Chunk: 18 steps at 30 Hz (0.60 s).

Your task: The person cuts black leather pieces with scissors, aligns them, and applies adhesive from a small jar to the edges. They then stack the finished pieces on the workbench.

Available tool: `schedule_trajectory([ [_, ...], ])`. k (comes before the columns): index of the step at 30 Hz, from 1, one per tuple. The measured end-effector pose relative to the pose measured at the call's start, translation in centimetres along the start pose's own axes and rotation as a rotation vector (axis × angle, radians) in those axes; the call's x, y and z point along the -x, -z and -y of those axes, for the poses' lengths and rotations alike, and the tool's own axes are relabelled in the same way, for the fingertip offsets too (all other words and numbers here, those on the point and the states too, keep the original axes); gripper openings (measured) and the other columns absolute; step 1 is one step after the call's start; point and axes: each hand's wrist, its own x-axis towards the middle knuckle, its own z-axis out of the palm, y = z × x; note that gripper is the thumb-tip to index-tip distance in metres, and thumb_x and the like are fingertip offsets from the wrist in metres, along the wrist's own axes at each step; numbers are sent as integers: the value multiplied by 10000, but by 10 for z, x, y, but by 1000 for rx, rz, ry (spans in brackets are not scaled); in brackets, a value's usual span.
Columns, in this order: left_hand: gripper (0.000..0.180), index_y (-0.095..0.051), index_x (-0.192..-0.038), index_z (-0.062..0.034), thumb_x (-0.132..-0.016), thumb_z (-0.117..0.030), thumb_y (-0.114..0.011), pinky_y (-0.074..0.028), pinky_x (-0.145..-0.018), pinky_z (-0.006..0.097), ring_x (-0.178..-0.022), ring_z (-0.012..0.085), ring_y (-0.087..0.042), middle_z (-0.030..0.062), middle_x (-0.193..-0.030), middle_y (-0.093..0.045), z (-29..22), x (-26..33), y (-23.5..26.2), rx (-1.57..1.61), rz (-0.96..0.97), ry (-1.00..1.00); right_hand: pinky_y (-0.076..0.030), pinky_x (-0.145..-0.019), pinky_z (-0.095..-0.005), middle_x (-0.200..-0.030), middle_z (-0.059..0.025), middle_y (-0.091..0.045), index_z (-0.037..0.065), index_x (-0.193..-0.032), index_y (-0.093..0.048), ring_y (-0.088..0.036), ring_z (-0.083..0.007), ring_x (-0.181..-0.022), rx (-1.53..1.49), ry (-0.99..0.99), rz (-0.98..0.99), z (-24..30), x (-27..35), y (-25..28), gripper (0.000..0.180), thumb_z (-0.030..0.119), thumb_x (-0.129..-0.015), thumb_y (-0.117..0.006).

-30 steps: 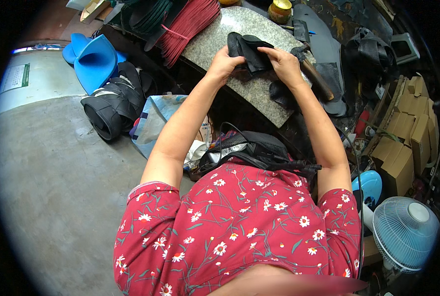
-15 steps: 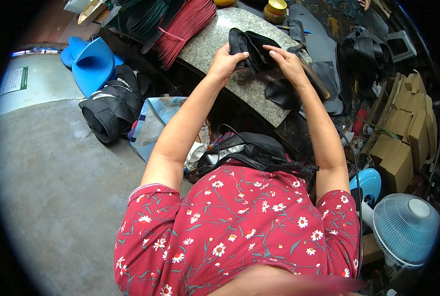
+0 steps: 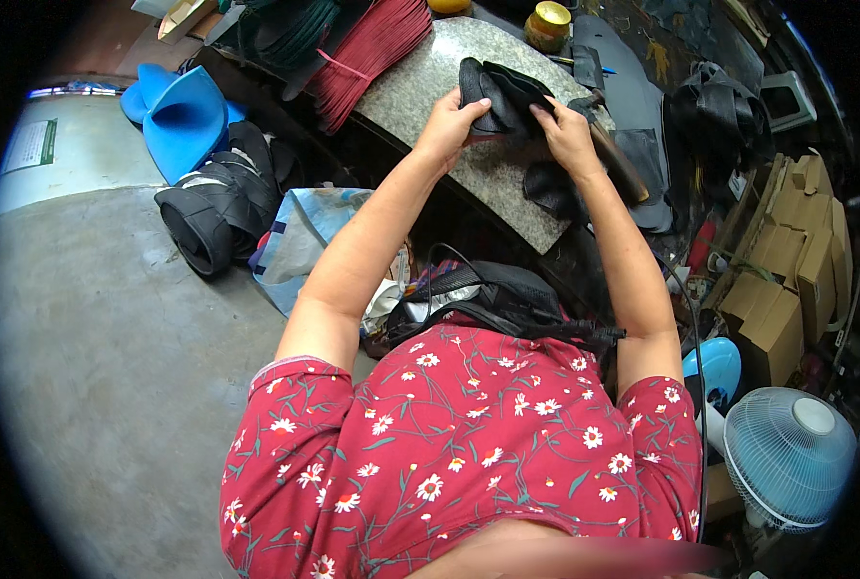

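A folded black leather piece [image 3: 503, 95] is held up over the speckled stone slab [image 3: 507, 207] between my two hands. My left hand [image 3: 452, 125] grips its left side, with the thumb on top. At the right edge, my right hand [image 3: 568, 133] pinches it between thumb and fingers. Some of the fingers on both hands are hidden behind or under the piece. Just beyond my right hand lies a tool with a thick wooden handle [image 3: 619, 166]. Below that hand, another black piece [image 3: 548, 187] rests at the slab's edge.
Bundles of red strips [image 3: 377, 58] lie at the slab's left. A yellow-lidded jar [image 3: 547, 26] stands behind it. Black rolled material [image 3: 219, 207] and blue curved sheets [image 3: 181, 116] sit at left. Cardboard boxes [image 3: 767, 309] and a blue fan [image 3: 789, 454] are at right.
My right hand's fingers have closed from a looser, stretched pose onto the leather piece's right edge. The view has shifted slightly; my left hand keeps its grip.
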Motion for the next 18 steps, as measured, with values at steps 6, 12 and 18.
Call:
schedule_trajectory([
  [6,202,-518,-1139,1,-957,-84,-497,-604,-767,397,-907,246,-673,135,-1063,-638,0,2,3,194,-29,75,-482,-849,-350,-1075,-221,-643,26,-1182,-613,-635,-342,-996,31,57,122,3,6,5,353,237,-899,-624],
  [12,220,-527,-1148,-8,-945,-93,-518,-575,-778,374,-868,202,-656,107,-1056,-635,15,-3,16,-128,-36,-18,-481,-851,-372,-1073,-188,-643,61,-1209,-597,-616,-363,-982,94,182,61,3,5,2,349,242,-911,-602],
  [18,376,-554,-1202,-93,-969,-386,-520,-542,-803,383,-904,202,-648,61,-1067,-653,19,13,7,370,155,328,-492,-864,-406,-1115,-116,-606,154,-1175,-628,-586,-311,-1035,424,353,31,18,19,-15,387,151,-789,-655],
])
